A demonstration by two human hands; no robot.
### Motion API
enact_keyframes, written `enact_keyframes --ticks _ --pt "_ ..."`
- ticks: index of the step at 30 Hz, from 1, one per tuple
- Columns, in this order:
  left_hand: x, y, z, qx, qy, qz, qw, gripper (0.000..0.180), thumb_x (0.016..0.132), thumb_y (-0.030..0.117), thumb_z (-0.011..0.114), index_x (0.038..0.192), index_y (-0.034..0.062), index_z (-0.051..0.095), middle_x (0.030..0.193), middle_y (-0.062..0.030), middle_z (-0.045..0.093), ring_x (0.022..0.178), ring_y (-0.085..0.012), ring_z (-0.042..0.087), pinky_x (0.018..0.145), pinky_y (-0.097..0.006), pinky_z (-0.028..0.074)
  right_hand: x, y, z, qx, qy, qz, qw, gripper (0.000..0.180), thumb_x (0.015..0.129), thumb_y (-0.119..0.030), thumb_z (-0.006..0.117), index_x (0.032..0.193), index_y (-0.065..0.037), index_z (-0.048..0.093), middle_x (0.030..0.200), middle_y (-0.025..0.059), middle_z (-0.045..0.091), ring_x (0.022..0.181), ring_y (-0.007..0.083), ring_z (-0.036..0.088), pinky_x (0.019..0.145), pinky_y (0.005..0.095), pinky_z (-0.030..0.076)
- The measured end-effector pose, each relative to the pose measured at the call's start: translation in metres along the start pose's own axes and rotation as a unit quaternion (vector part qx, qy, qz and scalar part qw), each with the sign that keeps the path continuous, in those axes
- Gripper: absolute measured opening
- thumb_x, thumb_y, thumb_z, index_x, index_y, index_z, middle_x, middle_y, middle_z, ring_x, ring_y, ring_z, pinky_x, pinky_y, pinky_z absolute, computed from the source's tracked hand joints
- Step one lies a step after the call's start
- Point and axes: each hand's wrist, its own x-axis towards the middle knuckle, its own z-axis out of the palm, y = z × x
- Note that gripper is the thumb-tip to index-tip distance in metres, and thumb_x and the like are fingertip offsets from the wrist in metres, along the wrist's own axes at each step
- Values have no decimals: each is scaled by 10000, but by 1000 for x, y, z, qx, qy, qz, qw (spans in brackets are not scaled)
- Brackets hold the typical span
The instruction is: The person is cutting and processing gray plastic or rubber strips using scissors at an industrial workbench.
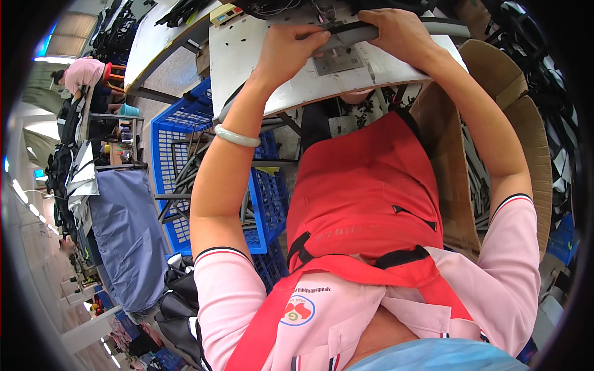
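A curved grey strip with a black edge (pixel 354 36) lies across the sewing machine (pixel 323 11) at the top of the view. My left hand (pixel 286 52) is closed on it left of the needle area, thumb and fingers pinching it. On the other side my right hand (pixel 401 36) grips the same strip, fingers over its top edge. One end reaches out past my right hand; a grey length hangs off the table beside my left forearm. Below the strip sits the metal needle plate (pixel 337 63). The needle's tip is hidden.
The white sewing table (pixel 247 62) carries dark scraps and a small yellow-and-white box (pixel 226 14). Blue plastic crates (pixel 179 127) of grey strips stand at left, an open cardboard box (pixel 448 167) with more at right. Another person (pixel 85 73) sits far left.
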Motion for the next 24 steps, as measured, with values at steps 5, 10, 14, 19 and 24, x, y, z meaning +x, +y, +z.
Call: enact_keyframes --ticks 5,10,14,19,24 --pt "16 -15 -1 4 6 49 999 243 862 207 690 995 8 731 672 -15 640 529 -56 493 483 -209 402 19 3 -4 -63 -47 -30 996 308 753 -242 686 998 -55 674 863 130 692 808 281 671 700 391 515" --pt "42 -38 -6 0 17 10 1000 246 849 229 671 959 20 738 718 -58 695 638 -79 609 600 -239 473 36 10 1 -79 -63 7 995 251 744 -270 646 906 -84 691 737 172 665 749 366 660 656 464 518" --pt "20 -49 -37 38 126 27 991 272 848 251 669 983 22 730 758 -77 705 678 -120 630 678 -264 508 7 1 -37 4 -5 136 991 351 735 -293 702 978 -45 652 765 216 647 770 386 647 686 460 509" --pt "-14 -6 3 37 -111 -46 992 318 875 286 679 976 -15 702 746 -36 664 641 -92 601 539 -246 488 -67 -93 21 94 29 -253 962 235 770 -199 617 950 -49 637 1019 104 636 922 268 628 877 352 494" --pt "-28 10 43 -77 -178 -91 977 340 900 309 654 1047 4 680 806 -10 654 669 -97 597 557 -244 485 -74 -138 42 -19 -220 -268 938 122 715 -142 622 807 -70 588 816 110 638 892 277 632 837 377 502"
